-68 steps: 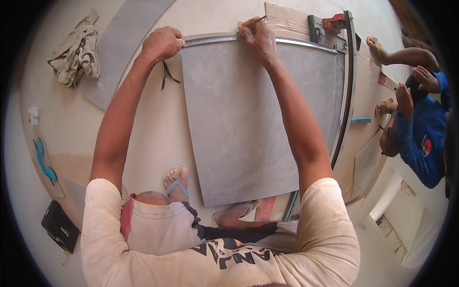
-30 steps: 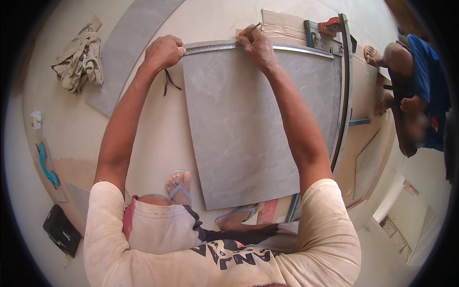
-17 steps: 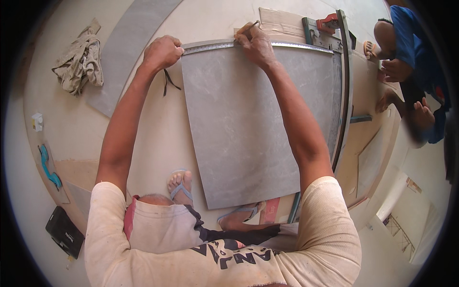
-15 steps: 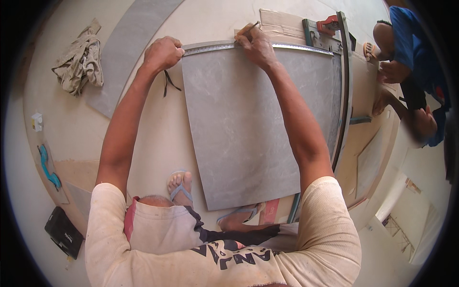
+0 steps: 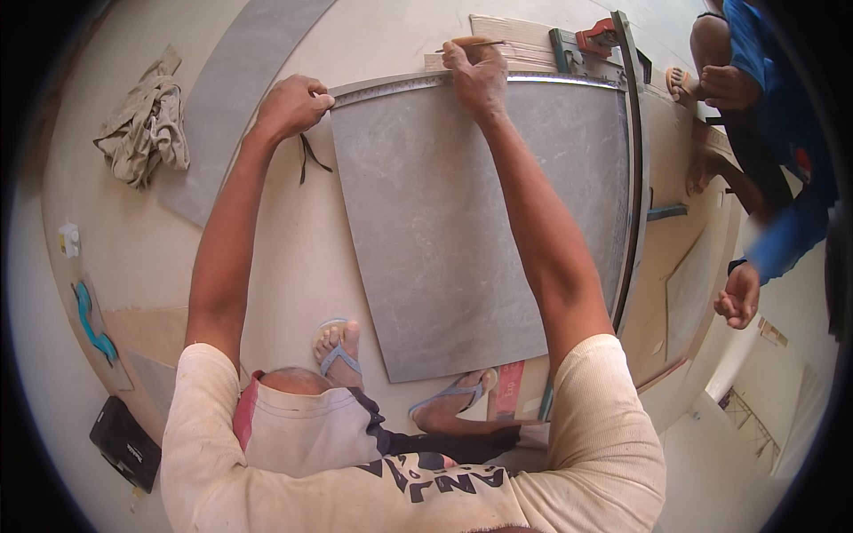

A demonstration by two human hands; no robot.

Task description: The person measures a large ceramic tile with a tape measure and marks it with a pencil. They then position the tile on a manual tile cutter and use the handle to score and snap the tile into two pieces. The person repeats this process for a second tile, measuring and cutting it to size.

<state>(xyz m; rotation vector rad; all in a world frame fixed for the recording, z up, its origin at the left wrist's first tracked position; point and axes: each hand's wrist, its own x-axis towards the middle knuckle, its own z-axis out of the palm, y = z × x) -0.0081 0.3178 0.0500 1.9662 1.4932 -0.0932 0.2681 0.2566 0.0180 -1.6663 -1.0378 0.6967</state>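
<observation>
I have the left hand [image 5: 291, 108] at the far left corner of the large grey tile [image 5: 453, 231], its thumb and curled fingers pinching the end of a steel ruler [image 5: 391, 87]. The ruler lies along the tile's far edge, running from that corner toward its right side. I have the right hand [image 5: 480, 75] over the middle of the tile's far edge, thumb and fingers closed round a thin pencil [image 5: 490, 43], which points sideways just beyond that edge. Whether the heel of this hand presses on the ruler, I cannot tell from here.

Along the tile's right side I see the dark rail [image 5: 637, 142] of a tile cutter, with a red part [image 5: 597, 37] at its far end; cardboard [image 5: 515, 40] lies beyond the tile's far edge. Left of the tile are a black cord [image 5: 311, 160], close by, and a crumpled khaki cloth [image 5: 147, 129], well apart. A co-worker's hand [image 5: 740, 298] hangs well right of the tile.
</observation>
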